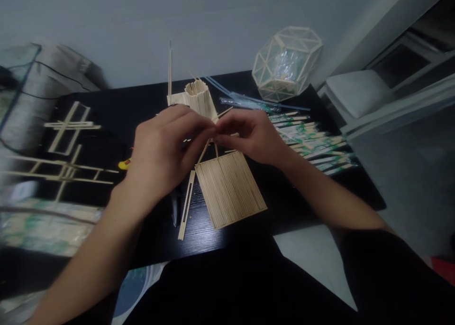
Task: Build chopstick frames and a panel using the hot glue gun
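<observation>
My left hand (170, 144) and my right hand (250, 135) meet above the table, fingertips touching in a pinch. Below the fingertips two thin wooden sticks (216, 151) slant down to the far edge of a square panel (231, 190) made of sticks laid side by side. The fingers hide the sticks' upper ends. Just behind the hands stands a round cup of upright sticks (201, 99) on a flat stick base. A narrow pair of sticks (186, 206) lies left of the panel.
Stick frames (67, 171) lie at the left, near a yellow-handled tool (124, 164). Wrapped chopsticks (320, 147) are spread at the right. A faceted stick-framed ball (287, 64) sits at the back right, by clear strips (241, 97). A white stool (359, 92) stands beyond.
</observation>
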The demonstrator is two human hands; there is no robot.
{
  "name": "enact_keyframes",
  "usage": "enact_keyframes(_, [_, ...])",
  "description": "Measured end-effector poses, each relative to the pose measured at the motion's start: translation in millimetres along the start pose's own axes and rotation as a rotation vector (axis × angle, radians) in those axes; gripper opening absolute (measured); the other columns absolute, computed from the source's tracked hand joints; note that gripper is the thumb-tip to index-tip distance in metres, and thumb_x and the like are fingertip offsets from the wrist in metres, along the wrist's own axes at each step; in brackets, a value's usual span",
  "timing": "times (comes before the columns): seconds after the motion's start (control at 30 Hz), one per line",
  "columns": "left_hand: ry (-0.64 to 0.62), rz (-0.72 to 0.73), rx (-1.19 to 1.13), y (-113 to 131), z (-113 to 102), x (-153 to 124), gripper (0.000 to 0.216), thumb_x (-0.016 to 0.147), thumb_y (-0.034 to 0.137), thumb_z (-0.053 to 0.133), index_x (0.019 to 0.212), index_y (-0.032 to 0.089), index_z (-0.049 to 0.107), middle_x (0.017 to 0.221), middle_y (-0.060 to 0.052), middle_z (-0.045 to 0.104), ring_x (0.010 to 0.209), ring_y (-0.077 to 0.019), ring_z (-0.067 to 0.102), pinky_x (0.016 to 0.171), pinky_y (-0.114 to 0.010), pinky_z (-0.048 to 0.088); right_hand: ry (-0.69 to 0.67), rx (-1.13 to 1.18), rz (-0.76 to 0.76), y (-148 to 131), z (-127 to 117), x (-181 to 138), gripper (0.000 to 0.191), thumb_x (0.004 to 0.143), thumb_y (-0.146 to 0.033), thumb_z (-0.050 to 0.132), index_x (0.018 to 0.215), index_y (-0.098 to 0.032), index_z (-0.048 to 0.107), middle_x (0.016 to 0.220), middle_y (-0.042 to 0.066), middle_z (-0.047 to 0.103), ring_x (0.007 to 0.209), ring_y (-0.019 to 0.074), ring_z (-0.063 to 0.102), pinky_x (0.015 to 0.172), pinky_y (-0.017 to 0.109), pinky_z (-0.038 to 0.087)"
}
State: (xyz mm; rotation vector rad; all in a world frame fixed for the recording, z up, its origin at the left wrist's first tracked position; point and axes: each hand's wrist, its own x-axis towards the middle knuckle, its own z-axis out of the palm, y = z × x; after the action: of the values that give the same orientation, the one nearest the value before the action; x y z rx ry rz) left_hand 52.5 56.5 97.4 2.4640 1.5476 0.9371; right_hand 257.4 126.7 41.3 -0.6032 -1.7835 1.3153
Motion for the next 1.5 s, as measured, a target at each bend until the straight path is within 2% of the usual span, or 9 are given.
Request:
enact_keyframes(0.37, [-0.023, -0.069, -0.024, 2, 0, 0, 0.02, 0.105, 0.04, 0.058, 0.101, 0.03, 0.075, 0.1, -0.001, 0.076, 0.094, -0.0203, 0.071, 0.085, -0.036, 0.057, -0.024, 0.019, -0.002, 2, -1, 0, 0.037, 0.084, -0.051, 0.089, 0.094, -0.018, 0.077, 0.09, 0.003, 0.077, 0.083, 0.0162, 0.072, 0.08, 0.031, 0.062])
enact_keyframes(0.67, [0.011, -0.033, -0.069, 0, 2, -2, 0.02, 0.107, 0.036, 0.057, 0.103, 0.028, 0.075, 0.1, -0.002, 0.076, 0.093, -0.0192, 0.07, 0.081, -0.037, 0.055, -0.003, -0.003, -0.01, 1, 0, 0, 0.036, 0.084, -0.052, 0.088, 0.092, -0.019, 0.077, 0.089, 0.002, 0.076, 0.084, 0.0165, 0.071, 0.08, 0.031, 0.062])
enact_keyframes(0.83, [0.193, -0.047, -0.038, 4, -3, -8, 0.02, 0.106, 0.038, 0.059, 0.101, 0.026, 0.074, 0.099, 0.003, 0.077, 0.091, -0.015, 0.069, 0.086, -0.038, 0.058, 0.019, -0.042, -0.033, -7, -1, 0, 0.032, 0.084, -0.048, 0.089, 0.091, -0.02, 0.076, 0.092, 0.003, 0.076, 0.086, 0.0173, 0.072, 0.085, 0.033, 0.063])
enact_keyframes(1.0, [0.285, -0.282, -0.009, -2, -14, -36, 0.025, 0.108, 0.039, 0.056, 0.109, 0.021, 0.073, 0.105, 0.002, 0.075, 0.097, -0.0169, 0.07, 0.088, -0.045, 0.057, 0.079, -0.104, -0.067, -34, -5, -7, 0.015, 0.088, -0.034, 0.087, 0.092, -0.024, 0.077, 0.097, 0.002, 0.077, 0.095, 0.0194, 0.074, 0.094, 0.037, 0.064])
enact_keyframes(1.07, [0.233, -0.385, 0.026, -12, -16, -54, 0.032, 0.106, 0.048, 0.056, 0.111, 0.022, 0.073, 0.106, 0.0, 0.075, 0.098, -0.0196, 0.072, 0.088, -0.044, 0.058, 0.102, -0.079, -0.114, -49, -9, -12, 0.007, 0.091, -0.025, 0.084, 0.094, -0.025, 0.078, 0.097, 0.001, 0.078, 0.096, 0.0204, 0.076, 0.097, 0.04, 0.065])
enact_keyframes(1.2, [-0.1, -0.588, 0.33, -37, -13, -93, 0.062, 0.098, 0.073, 0.049, 0.128, 0.022, 0.068, 0.122, -0.013, 0.073, 0.118, -0.0364, 0.071, 0.096, -0.051, 0.058, 0.135, 0.052, -0.258, -72, -14, -25, 0.021, 0.086, -0.015, 0.087, 0.098, -0.031, 0.082, 0.091, 0.002, 0.08, 0.091, 0.0231, 0.078, 0.096, 0.043, 0.067])
enact_keyframes(1.27, [-0.293, -0.658, 0.434, -46, -9, -111, 0.088, 0.091, 0.083, 0.051, 0.143, 0.012, 0.058, 0.13, -0.026, 0.068, 0.12, -0.0475, 0.069, 0.095, -0.059, 0.057, 0.129, 0.063, -0.218, -77, -11, -31, 0.021, 0.087, -0.016, 0.086, 0.097, -0.033, 0.082, 0.092, 0.002, 0.081, 0.09, 0.0239, 0.079, 0.096, 0.044, 0.067])
enact_keyframes(1.33, [-0.399, -0.697, 0.497, -49, -5, -125, 0.105, 0.084, 0.09, 0.052, 0.148, 0.006, 0.052, 0.137, -0.033, 0.063, 0.124, -0.0547, 0.064, 0.096, -0.064, 0.055, 0.118, 0.136, -0.176, -79, -4, -37, 0.018, 0.088, -0.019, 0.086, 0.1, -0.032, 0.082, 0.091, 0.002, 0.081, 0.086, 0.023, 0.079, 0.085, 0.042, 0.069])
enact_keyframes(1.5, [-0.538, -0.704, 0.517, -41, 1, -139, 0.124, 0.076, 0.095, 0.054, 0.151, -0.003, 0.048, 0.14, -0.039, 0.06, 0.129, -0.0575, 0.06, 0.102, -0.066, 0.05, -0.037, 0.18, 0.043, -69, 28, -52, 0.013, 0.087, -0.018, 0.087, 0.096, -0.024, 0.079, 0.087, 0.001, 0.08, 0.079, 0.0177, 0.079, 0.075, 0.031, 0.068])
